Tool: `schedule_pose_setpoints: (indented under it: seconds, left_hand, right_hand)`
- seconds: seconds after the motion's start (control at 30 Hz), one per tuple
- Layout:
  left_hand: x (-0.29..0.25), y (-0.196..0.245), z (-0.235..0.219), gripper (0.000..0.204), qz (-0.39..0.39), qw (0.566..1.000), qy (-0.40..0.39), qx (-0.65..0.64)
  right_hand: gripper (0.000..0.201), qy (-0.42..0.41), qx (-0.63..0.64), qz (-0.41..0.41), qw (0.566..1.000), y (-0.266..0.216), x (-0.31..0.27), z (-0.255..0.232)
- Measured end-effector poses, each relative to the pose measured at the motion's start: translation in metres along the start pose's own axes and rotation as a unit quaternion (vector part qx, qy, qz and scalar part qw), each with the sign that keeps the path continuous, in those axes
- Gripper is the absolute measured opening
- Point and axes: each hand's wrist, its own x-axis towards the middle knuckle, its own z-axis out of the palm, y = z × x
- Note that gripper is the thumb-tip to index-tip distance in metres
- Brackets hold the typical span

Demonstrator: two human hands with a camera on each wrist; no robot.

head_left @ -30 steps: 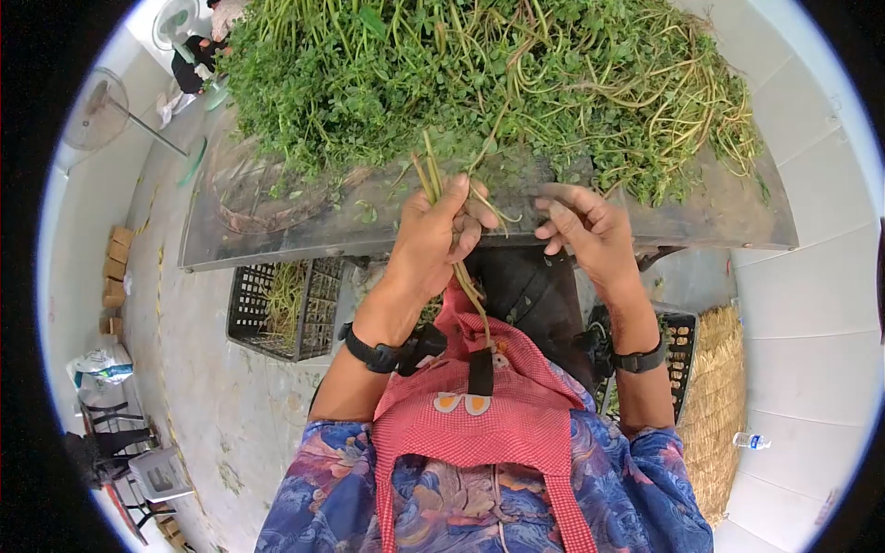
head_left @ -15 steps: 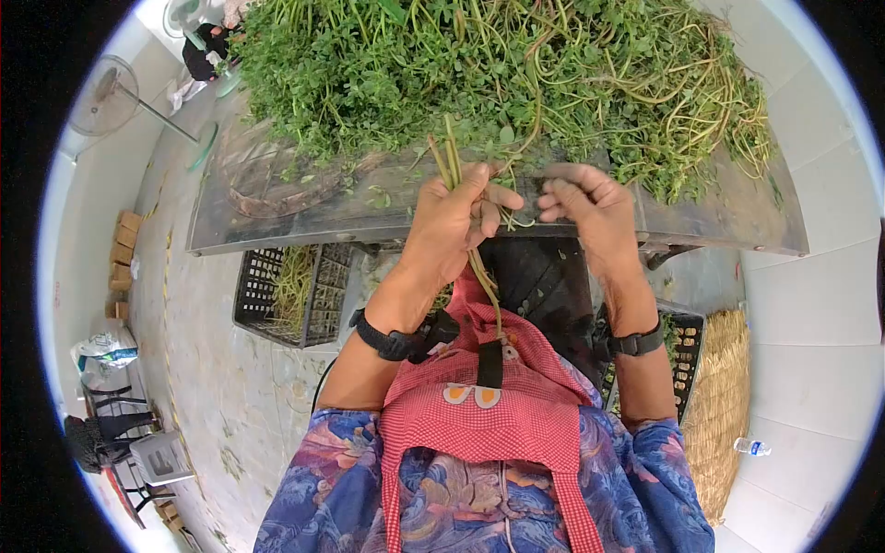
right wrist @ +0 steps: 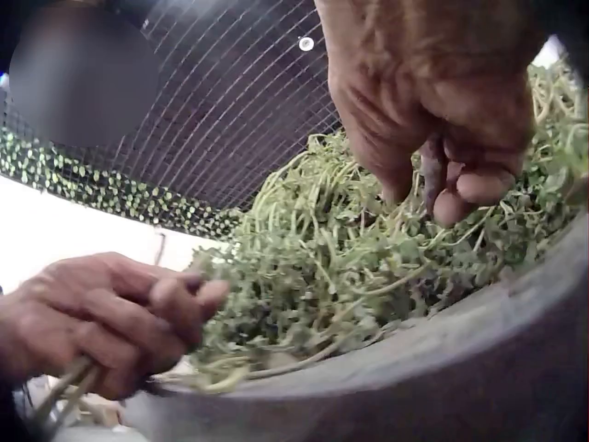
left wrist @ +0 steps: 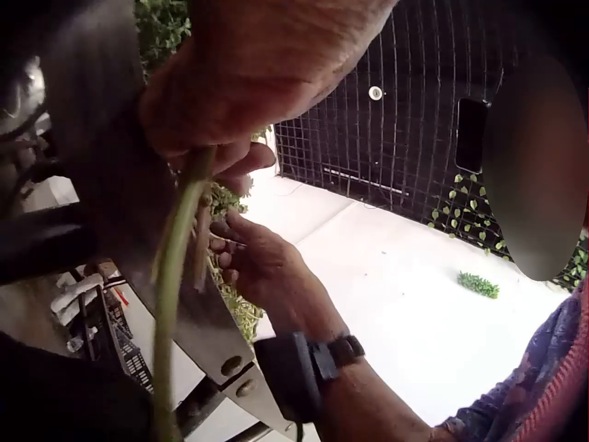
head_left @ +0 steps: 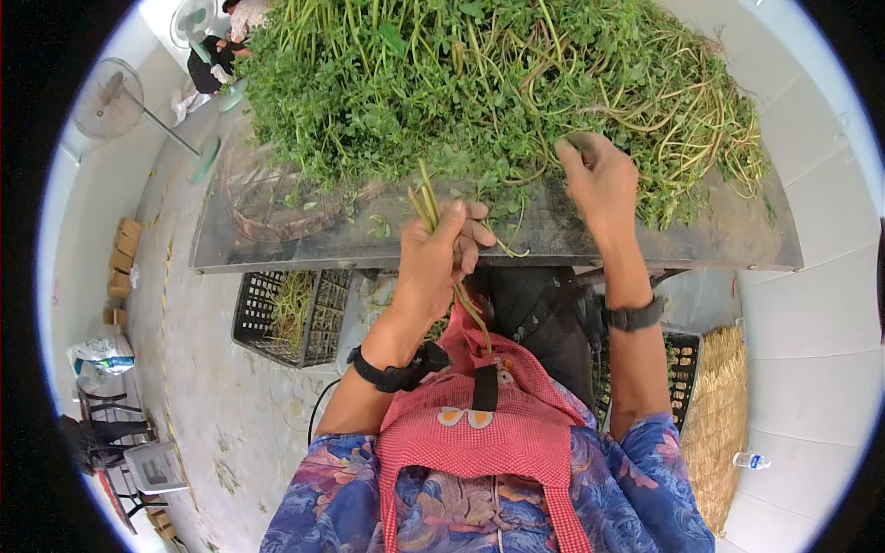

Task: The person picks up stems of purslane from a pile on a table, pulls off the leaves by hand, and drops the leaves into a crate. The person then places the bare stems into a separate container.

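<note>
My left hand holds several long green stems between thumb and fingers, just above the table's front edge. The stem ends stick up past the thumb, and the lower stems hang below the hand in the left wrist view. A thin sprig lies beside the left fingertips. At the front of a big heap of leafy green plants is my right hand, its thumb and fingers bent and apart. Greens show right behind those fingertips in the right wrist view, with no stem visibly pinched.
The heap covers most of the dark table. Below it stand a black crate with stems at left and another crate at right, beside a straw-like woven bundle. A standing fan is at far left.
My right hand has moved away from the left hand, forward to the heap. The left hand has kept its stems and drawn slightly back toward the body.
</note>
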Motion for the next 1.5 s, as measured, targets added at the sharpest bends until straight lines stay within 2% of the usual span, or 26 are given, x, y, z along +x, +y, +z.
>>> schedule_pose_setpoints:
  seconds: [0.03,0.07,0.13,0.27,0.33,0.4,0.43,0.5,0.53,0.6,0.7,0.73,0.83,0.93,0.97,1.1,1.2,1.23,1.3,1.33,1.4,1.47,1.5]
  left_hand:
    - [-0.001,0.0,0.001,0.033,0.004,1.0,-0.004,0.001]
    - [-0.001,-0.001,0.002,0.031,-0.002,1.0,0.001,-0.007]
    - [-0.002,0.0,0.004,0.029,-0.004,1.0,0.005,-0.016]
    - [-0.001,0.0,-0.002,0.031,0.0,1.0,0.006,-0.021]
    - [-0.001,-0.001,-0.002,0.03,0.009,1.0,0.003,-0.026]
    - [-0.002,-0.001,0.003,0.032,-0.017,0.999,-0.002,0.029]
    - [-0.003,-0.005,0.006,0.032,-0.017,0.999,-0.005,0.03]
    - [-0.003,-0.012,0.012,0.035,0.002,0.996,-0.054,0.068]
    - [-0.002,-0.009,0.013,0.035,0.005,0.996,-0.054,0.066]
    - [0.001,-0.001,0.015,0.037,-0.017,0.989,-0.078,0.122]
    - [0.017,0.0,0.016,0.039,-0.04,0.991,-0.05,0.121]
    - [0.017,0.001,0.019,0.039,-0.042,0.99,-0.053,0.121]
    - [0.017,0.006,0.029,0.038,-0.037,0.992,-0.047,0.111]
    - [0.014,0.001,0.033,0.038,-0.034,0.993,-0.052,0.097]
    - [0.014,0.001,0.036,0.038,-0.019,0.995,-0.058,0.076]
    - [0.015,-0.001,0.039,0.038,-0.001,0.994,-0.081,0.067]
    - [0.018,0.001,0.048,0.035,-0.007,0.995,-0.071,0.074]
    - [0.022,0.001,0.047,0.035,-0.009,0.995,-0.07,0.076]
    - [0.032,0.001,0.044,0.026,-0.052,0.988,-0.13,0.063]
    - [0.035,0.0,0.047,0.026,-0.053,0.988,-0.128,0.066]
    - [0.04,-0.003,0.054,0.02,0.007,0.994,-0.079,0.078]
    - [0.043,0.001,0.049,0.019,0.003,0.994,-0.07,0.081]
    - [0.044,0.002,0.047,0.017,-0.003,0.995,-0.061,0.082]
  right_hand:
    - [0.033,0.026,-0.032,-0.041,0.998,0.003,0.013,0.005]
    - [0.033,0.031,-0.032,-0.045,0.998,0.004,0.024,0.009]
    - [0.035,-0.077,-0.179,0.029,0.981,0.003,0.039,0.019]
    - [0.031,-0.086,-0.105,-0.005,0.991,0.012,0.04,0.018]
    - [0.03,-0.083,-0.071,0.012,0.994,0.01,0.036,0.004]
    - [0.026,-0.107,0.113,0.12,0.981,0.005,0.03,-0.018]
    - [0.023,-0.051,0.006,-0.006,0.999,0.018,0.032,-0.022]
    - [0.022,-0.053,0.014,-0.022,0.998,0.025,0.027,-0.039]
    - [0.021,-0.058,0.022,-0.038,0.997,0.024,0.021,-0.046]
    - [0.022,-0.055,0.003,-0.038,0.998,0.023,0.008,-0.061]
    - [0.019,-0.094,0.096,0.049,0.99,0.021,-0.016,-0.08]
    - [0.019,-0.092,0.095,0.051,0.99,0.017,-0.025,-0.086]
    - [0.011,-0.135,0.219,0.094,0.962,0.015,-0.05,-0.097]
    - [0.011,-0.159,0.269,0.07,0.948,0.027,-0.068,-0.082]
    - [0.012,-0.167,0.271,0.098,0.943,0.028,-0.073,-0.08]
    - [0.011,-0.155,0.288,0.107,0.939,0.027,-0.085,-0.068]
    - [0.012,-0.183,0.233,0.124,0.947,0.022,-0.091,-0.057]
    - [0.013,-0.195,0.23,0.1,0.948,0.018,-0.091,-0.052]
    - [0.015,-0.203,0.24,0.057,0.948,0.012,-0.09,-0.039]
    - [0.015,-0.203,0.243,0.058,0.947,0.01,-0.089,-0.033]
    - [0.015,-0.209,0.219,0.033,0.952,0.009,-0.087,-0.023]
    - [0.015,-0.212,0.225,0.054,0.95,0.011,-0.082,-0.021]
    - [0.015,-0.127,0.204,0.031,0.97,0.012,-0.076,-0.024]
